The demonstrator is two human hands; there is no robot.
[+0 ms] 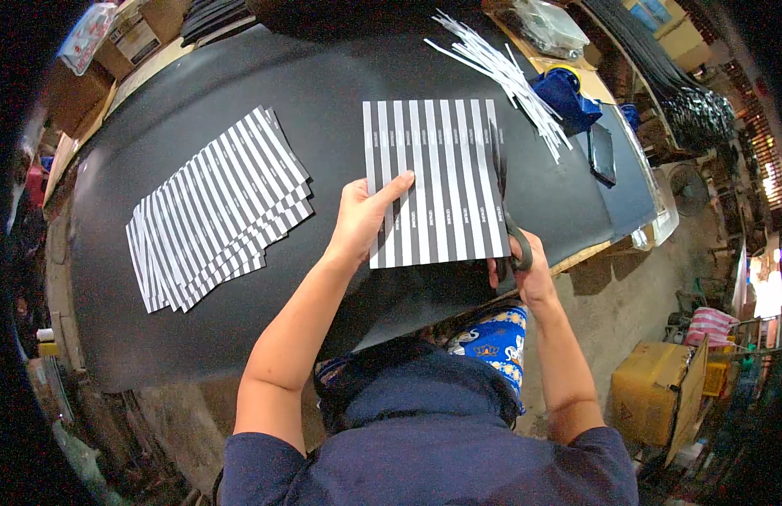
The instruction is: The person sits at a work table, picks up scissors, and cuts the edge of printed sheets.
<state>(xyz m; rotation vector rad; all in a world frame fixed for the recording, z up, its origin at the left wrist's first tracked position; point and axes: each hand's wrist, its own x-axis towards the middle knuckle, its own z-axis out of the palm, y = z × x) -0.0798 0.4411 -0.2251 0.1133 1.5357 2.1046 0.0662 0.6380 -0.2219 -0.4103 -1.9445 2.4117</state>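
My left hand (370, 214) grips the left side of a black-and-white striped sheet (437, 185), thumb on top. My right hand (528, 268) is closed round the handles of dark scissors (517, 244). The scissor blades lie along the sheet's right edge, pointing away from me; how far apart they are is hard to tell. A fanned pile of similar striped sheets (218, 211) rests on the black tabletop (323, 76) to the left. Thin white strips (513, 80) lie in a loose heap beyond the sheet, at the upper right.
Beside the strips are a blue cloth item (566, 97) and a black phone-like object (602, 154). A clear plastic container (553, 29) sits at the far right corner. Cardboard boxes stand at the far left, and another box (652, 392) is on the floor at right.
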